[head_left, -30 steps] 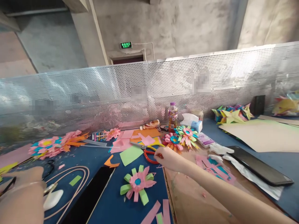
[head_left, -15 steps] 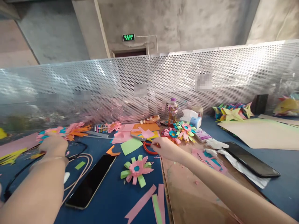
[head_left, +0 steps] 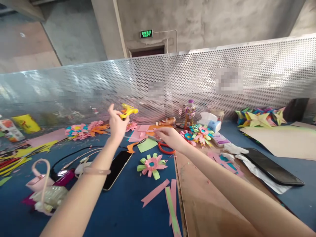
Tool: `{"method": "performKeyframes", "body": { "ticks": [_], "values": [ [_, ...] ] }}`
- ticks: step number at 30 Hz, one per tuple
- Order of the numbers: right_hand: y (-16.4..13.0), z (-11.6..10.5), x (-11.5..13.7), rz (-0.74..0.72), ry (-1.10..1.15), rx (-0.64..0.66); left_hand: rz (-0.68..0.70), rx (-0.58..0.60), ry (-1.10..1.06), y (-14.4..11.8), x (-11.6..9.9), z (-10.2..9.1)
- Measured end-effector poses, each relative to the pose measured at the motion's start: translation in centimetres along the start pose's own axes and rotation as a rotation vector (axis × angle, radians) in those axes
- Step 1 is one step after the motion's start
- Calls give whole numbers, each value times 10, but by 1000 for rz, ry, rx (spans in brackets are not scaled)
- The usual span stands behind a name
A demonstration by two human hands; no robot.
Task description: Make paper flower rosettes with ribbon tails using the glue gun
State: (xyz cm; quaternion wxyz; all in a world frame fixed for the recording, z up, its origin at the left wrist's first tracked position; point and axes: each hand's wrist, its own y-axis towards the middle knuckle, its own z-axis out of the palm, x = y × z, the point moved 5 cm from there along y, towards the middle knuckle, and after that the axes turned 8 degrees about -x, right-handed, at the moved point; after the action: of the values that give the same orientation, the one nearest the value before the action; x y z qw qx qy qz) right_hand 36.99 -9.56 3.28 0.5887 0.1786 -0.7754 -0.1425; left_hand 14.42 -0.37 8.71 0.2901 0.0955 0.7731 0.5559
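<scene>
Yellow glue gun (head_left: 128,111) sits pinched in our left hand (head_left: 116,125), lifted clear of the counter (head_left: 118,210) so its black cord (head_left: 74,154) trails down freely. Our right hand (head_left: 170,138) hovers loosely curled and holding nothing, just above the red scissors (head_left: 166,149), near the pink paper flower (head_left: 151,163).

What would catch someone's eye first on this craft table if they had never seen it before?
The left hand is raised above the blue table, holding a yellow glue gun in its fingers. The right hand reaches over coloured paper sheets toward red-handled scissors. Just in front lies a pink and green paper flower, with a dark phone to its left.
</scene>
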Motion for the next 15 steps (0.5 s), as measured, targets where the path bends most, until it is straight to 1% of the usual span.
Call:
{"method": "performKeyframes", "body": {
  "ticks": [2, 4, 6, 8, 9, 11, 12, 14, 15],
  "values": [
    [12, 11, 3, 41, 132, 6, 47, -41, -175, -19, -32, -2],
    [24, 25, 6, 72, 252, 26, 76, -70, -306, -35, -58, -6],
    [36, 39, 11, 98, 404, 35, 107, -77, -409, -47, -77, -11],
    [44, 48, 16, 127, 592, -12, 139, -32, -473, -56, -90, -14],
    [47, 52, 18, 138, 672, -56, 159, 3, -477, -61, -95, -16],
    [49, 54, 20, 137, 762, -168, 205, 40, -394, -71, -104, -26],
    [49, 53, 20, 122, 762, -218, 228, 48, -321, -78, -109, -35],
    [45, 49, 20, 100, 757, -288, 262, 59, -161, -97, -120, -61],
    [42, 46, 20, 97, 743, -300, 287, 156, -146, -111, -127, -73]
  ]
}}
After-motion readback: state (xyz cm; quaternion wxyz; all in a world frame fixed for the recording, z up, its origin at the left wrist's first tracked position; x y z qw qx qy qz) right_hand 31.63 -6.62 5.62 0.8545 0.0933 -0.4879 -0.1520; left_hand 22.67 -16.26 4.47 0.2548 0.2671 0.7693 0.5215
